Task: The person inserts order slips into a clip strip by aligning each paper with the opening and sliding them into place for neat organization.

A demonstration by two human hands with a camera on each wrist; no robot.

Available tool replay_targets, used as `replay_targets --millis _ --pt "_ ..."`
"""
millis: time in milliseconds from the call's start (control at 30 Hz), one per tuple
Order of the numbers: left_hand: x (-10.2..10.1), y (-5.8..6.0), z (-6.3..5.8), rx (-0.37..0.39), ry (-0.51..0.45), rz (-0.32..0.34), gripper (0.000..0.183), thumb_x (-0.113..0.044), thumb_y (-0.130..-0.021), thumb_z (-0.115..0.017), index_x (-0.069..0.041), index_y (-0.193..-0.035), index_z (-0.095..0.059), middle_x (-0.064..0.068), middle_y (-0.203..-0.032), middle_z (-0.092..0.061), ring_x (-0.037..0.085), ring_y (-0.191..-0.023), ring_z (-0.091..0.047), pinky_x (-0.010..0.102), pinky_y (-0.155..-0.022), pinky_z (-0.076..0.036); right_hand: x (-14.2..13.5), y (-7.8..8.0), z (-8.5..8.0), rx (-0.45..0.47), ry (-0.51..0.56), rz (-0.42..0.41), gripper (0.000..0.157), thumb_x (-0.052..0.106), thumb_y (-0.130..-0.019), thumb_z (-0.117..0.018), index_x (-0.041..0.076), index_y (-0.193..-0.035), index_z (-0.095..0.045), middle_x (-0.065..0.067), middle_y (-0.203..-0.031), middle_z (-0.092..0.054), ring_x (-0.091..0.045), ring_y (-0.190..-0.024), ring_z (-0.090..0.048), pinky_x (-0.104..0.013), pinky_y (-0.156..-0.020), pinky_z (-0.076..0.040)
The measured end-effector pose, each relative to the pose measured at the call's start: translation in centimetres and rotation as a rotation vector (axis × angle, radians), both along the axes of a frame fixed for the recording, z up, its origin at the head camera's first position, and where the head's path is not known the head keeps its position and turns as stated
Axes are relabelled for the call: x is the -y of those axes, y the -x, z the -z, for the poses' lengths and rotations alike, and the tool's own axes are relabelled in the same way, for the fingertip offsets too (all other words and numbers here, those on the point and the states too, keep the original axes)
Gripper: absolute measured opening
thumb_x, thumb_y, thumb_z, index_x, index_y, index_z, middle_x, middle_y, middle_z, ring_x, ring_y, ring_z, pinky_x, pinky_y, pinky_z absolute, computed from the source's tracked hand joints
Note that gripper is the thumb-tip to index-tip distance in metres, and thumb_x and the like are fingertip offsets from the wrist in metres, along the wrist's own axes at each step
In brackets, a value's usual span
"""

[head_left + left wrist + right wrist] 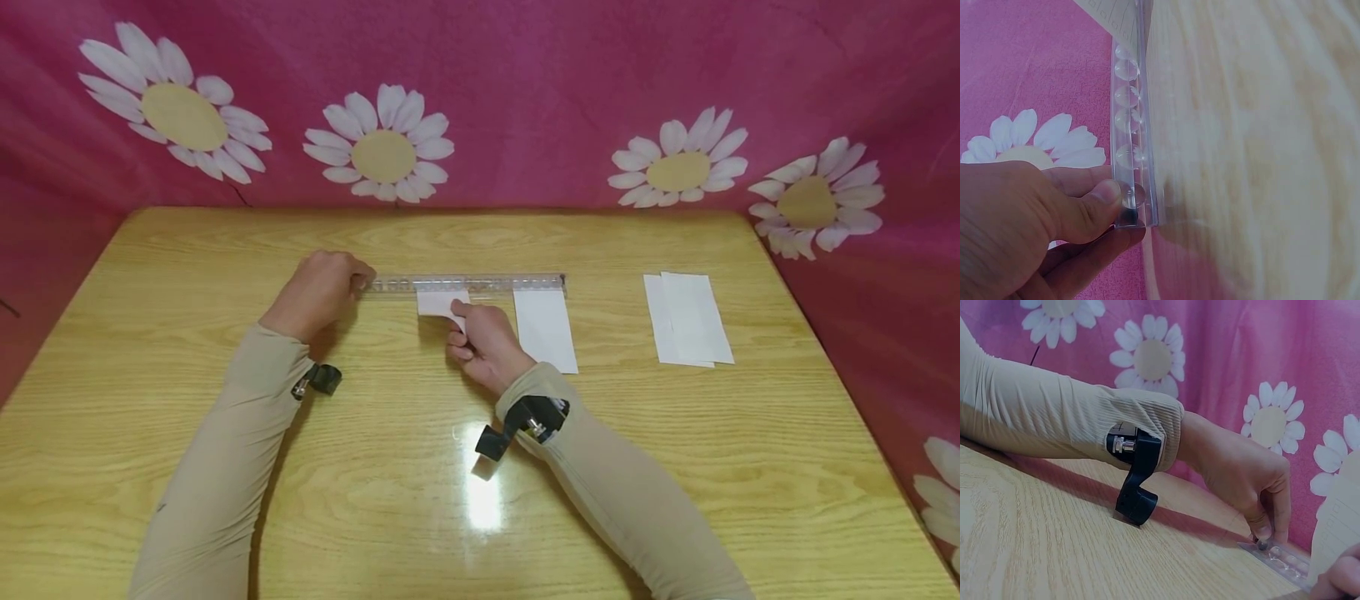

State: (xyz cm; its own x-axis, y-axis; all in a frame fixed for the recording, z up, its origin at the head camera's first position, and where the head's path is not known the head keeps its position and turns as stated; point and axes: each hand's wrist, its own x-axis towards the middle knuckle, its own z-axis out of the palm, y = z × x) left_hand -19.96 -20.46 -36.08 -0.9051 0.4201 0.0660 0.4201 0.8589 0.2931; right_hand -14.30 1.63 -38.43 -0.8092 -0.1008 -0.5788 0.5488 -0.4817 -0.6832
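Observation:
A long clear plastic strip (480,283), ruler-like with a row of round shapes (1126,97), lies crosswise on the table. My left hand (318,292) pinches its left end; the thumb (1100,194) presses on the strip in the left wrist view. My right hand (491,342) pinches the lower corner of a small white paper (435,302) between thumb and curled fingers. That paper is bent up from the table, its upper edge at the strip. Printed small squares and lines show on it (1338,515) in the right wrist view. A second white paper (546,333) lies flat, its top at the strip's right end.
Two overlapping white papers (690,321) lie farther right on the wooden table (375,500). A pink cloth (525,100) with white daisies hangs behind and beside the table. Black camera mounts (525,421) are strapped at both wrists.

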Motion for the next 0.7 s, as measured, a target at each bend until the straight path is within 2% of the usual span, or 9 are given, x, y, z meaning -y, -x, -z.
replay_targets --millis 100,300,467,567,700 --pt "-0.03 -0.01 -0.02 0.008 -0.001 -0.006 0.029 0.016 -0.084 -0.049 -0.005 -0.086 -0.069 0.01 -0.085 -0.059 0.025 -0.08 -0.048 0.038 -0.075 -0.04 -0.13 -0.03 -0.03 0.004 -0.005 -0.004 0.037 0.013 -0.108 -0.048 0.007 -0.139 -0.027 0.0 -0.072 -0.043 -0.003 -0.049 -0.03 -0.014 -0.04 -0.02" --pt "0.01 0.0 0.0 0.011 -0.003 -0.014 0.031 0.016 -0.084 -0.049 -0.005 -0.089 -0.071 0.012 -0.09 -0.065 0.025 -0.083 -0.05 0.039 -0.077 -0.042 -0.4 -0.07 -0.06 -0.003 -0.021 -0.002 0.038 0.013 -0.108 -0.048 0.006 -0.141 -0.03 0.001 -0.071 -0.043 -0.003 -0.049 -0.031 -0.015 -0.041 -0.02" --pt "0.08 0.0 -0.01 0.013 -0.012 -0.012 0.032 0.015 -0.085 -0.049 -0.004 -0.091 -0.073 0.013 -0.094 -0.068 0.025 -0.085 -0.052 0.039 -0.078 -0.044 -0.62 -0.1 -0.08 0.0 -0.023 0.0 0.047 0.013 -0.108 -0.047 0.007 -0.149 -0.025 0.001 -0.071 -0.044 -0.003 -0.05 -0.031 -0.015 -0.042 -0.02" --pt "0.09 -0.04 -0.06 0.018 -0.012 -0.009 0.033 0.014 -0.086 -0.051 -0.004 -0.096 -0.076 0.013 -0.097 -0.071 0.026 -0.086 -0.055 0.04 -0.081 -0.047 -0.77 -0.13 -0.09 0.008 -0.022 0.009 0.044 0.013 -0.108 -0.048 0.008 -0.147 -0.028 0.001 -0.071 -0.044 -0.003 -0.05 -0.031 -0.015 -0.042 -0.02" --pt "0.05 -0.13 -0.17 0.026 -0.012 -0.01 0.035 0.014 -0.087 -0.052 -0.004 -0.102 -0.078 0.015 -0.101 -0.073 0.026 -0.089 -0.058 0.041 -0.084 -0.05 -1.02 -0.11 -0.07 0.012 -0.021 0.027 0.03 0.013 -0.108 -0.049 0.008 -0.134 -0.036 0.001 -0.07 -0.045 -0.003 -0.049 -0.031 -0.015 -0.041 -0.02"
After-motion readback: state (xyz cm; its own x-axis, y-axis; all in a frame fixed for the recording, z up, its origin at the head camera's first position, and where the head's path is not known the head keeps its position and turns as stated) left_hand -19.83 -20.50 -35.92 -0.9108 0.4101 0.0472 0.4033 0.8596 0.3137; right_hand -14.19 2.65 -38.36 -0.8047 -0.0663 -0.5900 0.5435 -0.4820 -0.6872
